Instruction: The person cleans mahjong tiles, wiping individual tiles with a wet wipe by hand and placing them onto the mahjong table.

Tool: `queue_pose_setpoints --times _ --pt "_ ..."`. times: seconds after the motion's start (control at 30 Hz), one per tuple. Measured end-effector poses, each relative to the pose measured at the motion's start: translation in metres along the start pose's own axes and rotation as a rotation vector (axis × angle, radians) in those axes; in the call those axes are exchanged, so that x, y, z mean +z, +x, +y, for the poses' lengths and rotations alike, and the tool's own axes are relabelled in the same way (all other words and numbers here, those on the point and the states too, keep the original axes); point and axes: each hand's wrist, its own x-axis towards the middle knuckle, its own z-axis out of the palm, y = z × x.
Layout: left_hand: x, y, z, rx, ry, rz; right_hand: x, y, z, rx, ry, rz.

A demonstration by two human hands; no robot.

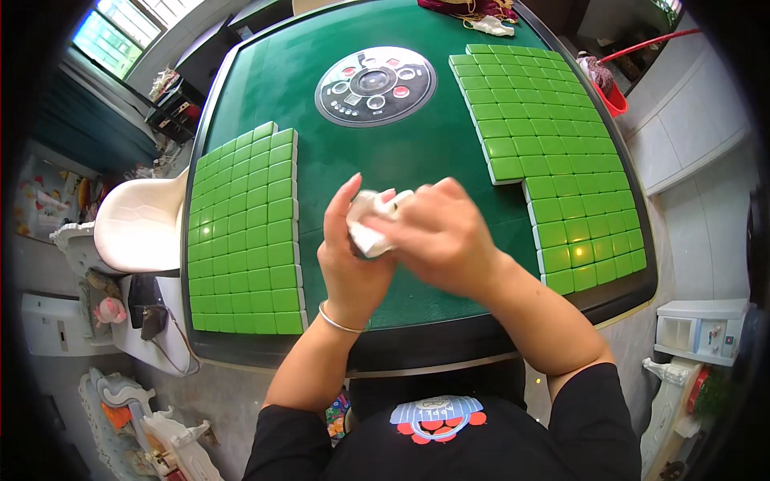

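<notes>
Over the near half of the green mahjong table, my two hands meet around a crumpled white cloth or tissue (370,239). My left hand (346,248) cups it from the left, its thumb and fingers curled about it. Pressed against the same white piece is my right hand (445,232), fingers bent and blurred by motion. Whether a small hard object sits inside the white piece is hidden. Green-backed mahjong tiles lie in two face-down blocks, the left block (245,240) beside my left hand and the larger right block (553,136) beyond my right hand.
A round control panel (375,84) is set in the table's middle. Dark red fabric (473,10) and a white cloth (491,26) lie at the far edge. A white chair (140,220) stands left, a red bucket (613,100) right. The table's black rim (433,341) runs before me.
</notes>
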Motion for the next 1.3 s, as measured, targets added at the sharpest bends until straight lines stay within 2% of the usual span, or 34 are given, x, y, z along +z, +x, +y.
queue_pose_setpoints --times 0.07,0.13,0.2,0.27,0.33,0.43,0.5,0.6,0.67,0.7,0.8,0.83,0.87,0.93,1.03,1.13,1.17,1.27,1.3 --pt "0.0 0.0 0.002 -0.033 0.016 0.012 0.001 0.002 0.002 0.033 -0.035 -0.029" --pt "0.002 -0.005 -0.001 -0.198 -0.208 0.026 -0.005 0.004 0.017 0.174 -0.06 -0.036" --pt "-0.003 0.002 0.0 -0.149 -0.184 -0.03 -0.005 -0.003 0.041 0.276 -0.116 -0.009" --pt "-0.021 0.019 -0.012 -0.098 -0.09 -0.113 -0.007 -0.008 0.051 0.405 -0.042 0.022" --pt "-0.041 0.058 -0.017 -0.34 -0.225 -0.087 -0.011 -0.003 0.046 0.357 -0.017 0.046" --pt "-0.077 0.136 -0.057 0.06 0.706 -0.11 -0.008 -0.004 0.041 0.305 0.032 0.019" --pt "-0.088 0.175 -0.099 0.256 0.91 -0.127 -0.005 -0.007 0.042 0.283 0.036 -0.019" --pt "-0.097 0.208 -0.142 0.137 1.375 -0.468 -0.006 -0.007 0.044 0.261 0.045 0.002" --pt "-0.097 0.217 -0.166 0.142 1.523 -0.819 -0.006 -0.009 0.047 0.269 0.04 0.017" --pt "-0.097 0.217 -0.176 0.103 1.469 -0.904 -0.007 -0.009 0.047 0.272 0.041 0.026" --pt "-0.108 0.215 -0.191 0.209 1.349 -0.893 -0.008 -0.009 0.048 0.279 0.052 0.03" --pt "-0.101 0.213 -0.179 0.029 1.334 -0.869 -0.008 -0.009 0.047 0.29 0.055 0.018" --pt "-0.104 0.216 -0.17 -0.178 1.071 -0.784 -0.007 -0.01 0.046 0.298 0.06 0.006" --pt "-0.116 0.219 -0.199 -0.431 0.35 -0.638 -0.005 -0.01 0.045 0.284 0.074 0.02" --pt "-0.102 0.205 -0.189 -0.028 1.067 -0.657 0.0 -0.012 0.044 0.264 0.089 0.039" --pt "-0.073 0.186 -0.16 -0.038 1.253 -0.453 -0.002 -0.012 0.043 0.275 0.084 0.032" --pt "-0.074 0.181 -0.171 0.011 1.351 -0.378 -0.003 -0.012 0.043 0.278 0.083 0.037" --pt "-0.076 0.179 -0.186 -0.24 1.486 -0.204 -0.005 -0.011 0.043 0.268 0.059 0.043" --pt "-0.068 0.18 -0.175 -0.353 1.481 -0.245 -0.007 -0.011 0.043 0.266 0.043 0.047"
